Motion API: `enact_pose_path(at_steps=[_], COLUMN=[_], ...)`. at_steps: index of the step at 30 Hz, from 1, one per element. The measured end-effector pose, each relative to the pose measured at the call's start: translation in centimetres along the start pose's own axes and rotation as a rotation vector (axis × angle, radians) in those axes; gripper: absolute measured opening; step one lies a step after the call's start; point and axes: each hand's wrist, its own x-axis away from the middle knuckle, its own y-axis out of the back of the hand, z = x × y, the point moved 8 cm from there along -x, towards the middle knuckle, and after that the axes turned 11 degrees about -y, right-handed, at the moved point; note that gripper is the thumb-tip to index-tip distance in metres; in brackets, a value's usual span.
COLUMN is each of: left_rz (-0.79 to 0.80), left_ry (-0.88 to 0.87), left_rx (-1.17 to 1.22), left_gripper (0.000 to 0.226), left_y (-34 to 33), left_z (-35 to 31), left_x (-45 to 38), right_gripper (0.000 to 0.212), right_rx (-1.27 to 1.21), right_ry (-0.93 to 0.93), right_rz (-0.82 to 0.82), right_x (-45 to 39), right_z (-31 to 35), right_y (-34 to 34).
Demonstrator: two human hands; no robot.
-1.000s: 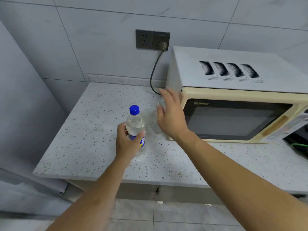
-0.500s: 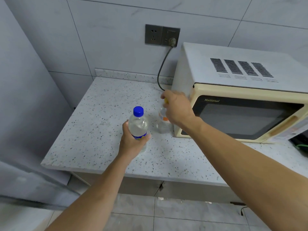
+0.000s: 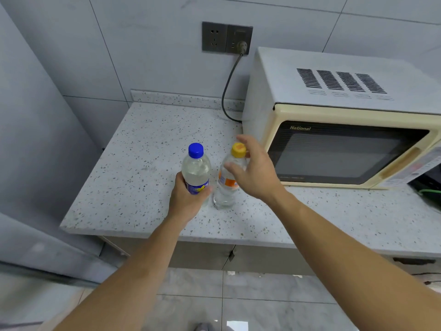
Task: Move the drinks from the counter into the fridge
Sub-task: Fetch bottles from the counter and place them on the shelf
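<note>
A clear bottle with a blue cap and blue label [image 3: 196, 168] stands on the speckled counter [image 3: 133, 177]. My left hand [image 3: 188, 199] grips its lower half from the near side. Just to its right stands a clear bottle with a yellow cap and orange label [image 3: 228, 185], its base on the counter. My right hand [image 3: 255, 173] hovers at that bottle's top with fingers spread. The thumb lies in front of the bottle's shoulder and the fingers reach behind the cap, without closing on it.
A cream microwave [image 3: 346, 120] fills the counter's right side, close behind my right hand. Its cord [image 3: 226, 91] runs up to a wall socket [image 3: 226, 39]. A tall grey panel [image 3: 35, 163] stands to the left of the counter. Tiled floor lies below.
My right hand, which covered the yellow-capped bottle's top half a second ago, has opened and shifted right, so the cap now shows. My left hand keeps its hold on the blue-capped bottle.
</note>
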Motion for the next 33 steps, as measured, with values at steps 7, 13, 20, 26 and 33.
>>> enact_pose_path(at_steps=[7,13,20,26,33], left_rz=[0.041,0.014,-0.116,-0.112,-0.212], left_ry=[-0.012,-0.003,0.053,0.183,0.375], left_rx=[0.068,0.075,0.186,0.490,0.598], left_gripper=[0.072,0.069,0.057,0.047,0.056], left_y=[0.0,0.2,2.8,3.4,1.5], left_z=[0.8,1.0,1.6,2.1,2.0], left_x=[-0.3,0.4,5.1,13.7,25.3], right_gripper=[0.073,0.063,0.050,0.039,0.047], right_rx=[-0.283,-0.389,-0.563,-0.788,-1.133], right_ry=[-0.278,-0.333,-0.315,-0.423,-0.653], right_rz=[0.185,0.196,0.205,0.389,0.706], right_x=[1.6,1.6,5.2,11.0,18.9], right_z=[-6.8,-7.4,-8.4,-11.3,-13.5], right_y=[-5.4,-6.9,-6.1,-5.7,-7.2])
